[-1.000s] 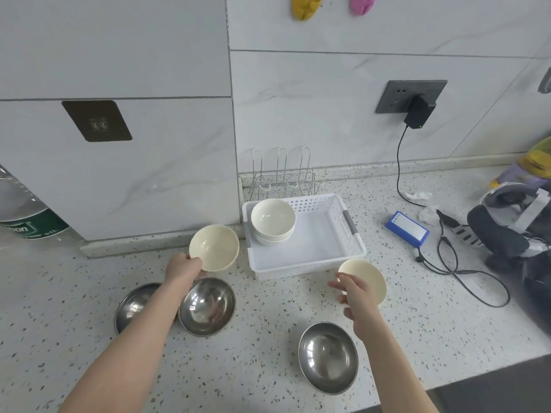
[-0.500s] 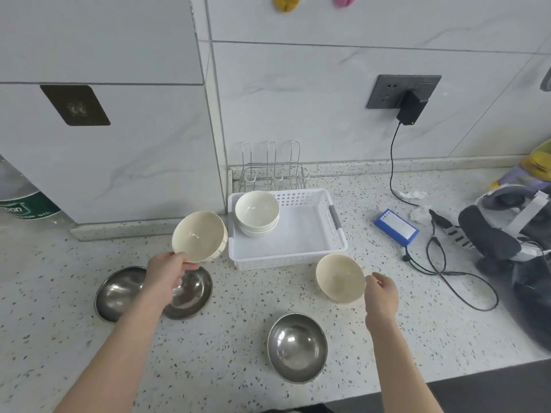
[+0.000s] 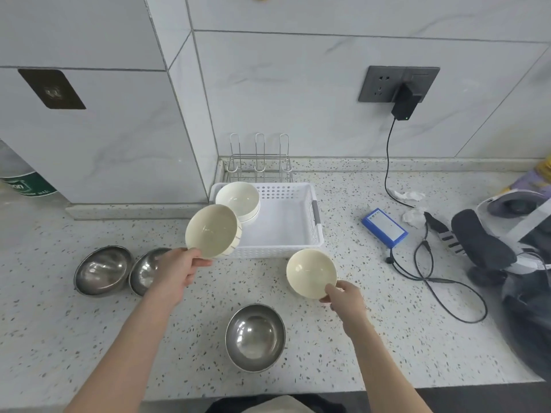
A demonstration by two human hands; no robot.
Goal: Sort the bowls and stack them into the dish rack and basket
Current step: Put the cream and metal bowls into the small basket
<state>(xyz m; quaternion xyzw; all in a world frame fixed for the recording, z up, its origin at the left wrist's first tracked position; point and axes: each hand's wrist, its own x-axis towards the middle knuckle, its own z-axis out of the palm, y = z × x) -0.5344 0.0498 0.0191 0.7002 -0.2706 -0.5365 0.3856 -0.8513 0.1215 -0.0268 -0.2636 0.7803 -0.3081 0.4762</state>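
Observation:
My left hand (image 3: 179, 271) holds a cream bowl (image 3: 212, 231) tilted, raised over the front left corner of the white basket (image 3: 310, 239). Stacked white bowls (image 3: 238, 201) sit in the basket's back left. My right hand (image 3: 346, 299) grips the rim of a second cream bowl (image 3: 311, 272) just in front of the basket. Two steel bowls (image 3: 103, 269) (image 3: 144, 271) lie side by side at the left, the right one partly hidden by my left hand. A third steel bowl (image 3: 255, 336) sits near the counter's front edge. The wire dish rack (image 3: 259, 162) stands behind the basket.
A blue box (image 3: 384, 228), black cables (image 3: 432, 272) and a headset (image 3: 501, 234) lie on the right of the speckled counter. A charger (image 3: 404, 104) is plugged into the wall socket. A bottle (image 3: 21, 180) stands at far left.
My left hand has carried its cream bowl right, toward the basket's front left corner. My right hand keeps its grip on the other cream bowl before the basket. The view has shifted.

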